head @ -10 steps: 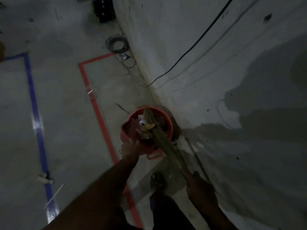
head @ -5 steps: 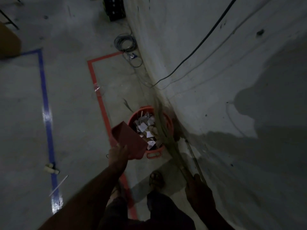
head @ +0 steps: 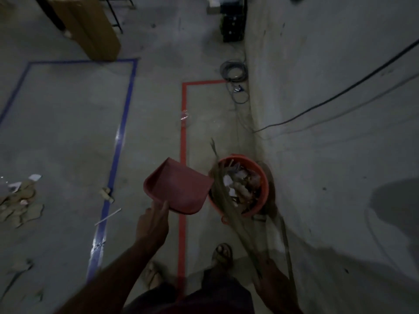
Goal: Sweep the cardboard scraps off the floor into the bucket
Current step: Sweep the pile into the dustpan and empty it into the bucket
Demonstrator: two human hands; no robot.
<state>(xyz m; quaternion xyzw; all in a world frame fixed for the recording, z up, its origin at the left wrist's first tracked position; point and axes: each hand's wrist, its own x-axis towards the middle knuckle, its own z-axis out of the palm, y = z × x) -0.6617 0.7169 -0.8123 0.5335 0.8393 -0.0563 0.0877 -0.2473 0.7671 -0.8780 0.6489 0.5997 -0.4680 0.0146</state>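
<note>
Down through the head camera, our left hand [head: 152, 225] holds the red dustpan [head: 179, 186] just left of the orange bucket [head: 260, 200], which stands by the wall, full of scraps. Our right hand [head: 268, 277] grips the broom [head: 224, 196] leaning over the bucket. Cardboard scraps [head: 20, 205] lie at the floor's left edge.

Broom [head: 229, 205] blurred; right hand [head: 269, 277] grip unclear.

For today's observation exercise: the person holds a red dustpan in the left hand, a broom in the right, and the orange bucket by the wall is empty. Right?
Not quite. The head view shows the orange bucket holding scraps, not empty. The left hand does hold the red dustpan, the right hand the broom.
</note>
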